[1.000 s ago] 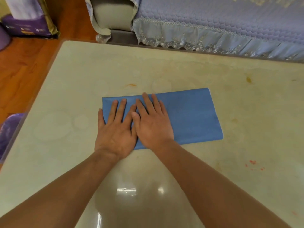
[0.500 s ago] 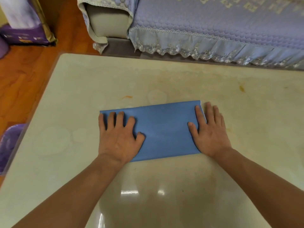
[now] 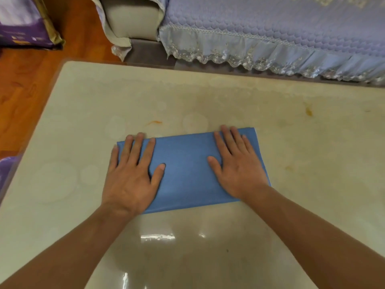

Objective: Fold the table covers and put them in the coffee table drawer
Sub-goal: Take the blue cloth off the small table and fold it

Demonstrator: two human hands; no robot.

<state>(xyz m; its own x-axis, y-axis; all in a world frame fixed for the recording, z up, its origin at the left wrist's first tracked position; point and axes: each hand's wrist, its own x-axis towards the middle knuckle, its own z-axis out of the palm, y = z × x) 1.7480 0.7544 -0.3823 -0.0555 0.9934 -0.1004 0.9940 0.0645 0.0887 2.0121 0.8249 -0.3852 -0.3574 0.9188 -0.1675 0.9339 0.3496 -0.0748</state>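
Folded blue table cover lies flat mid-table, long side across, nearer the left edge of the coffee table than the right. Bare tabletop on all sides; widest to the right and toward the sofa beyond the far edge. My left hand presses flat on the cover's left end, fingers spread. My right hand presses flat on its right end, fingers straight.

Bright even light, glare patches on glossy table, wide-angle bending at edges, slightly soft
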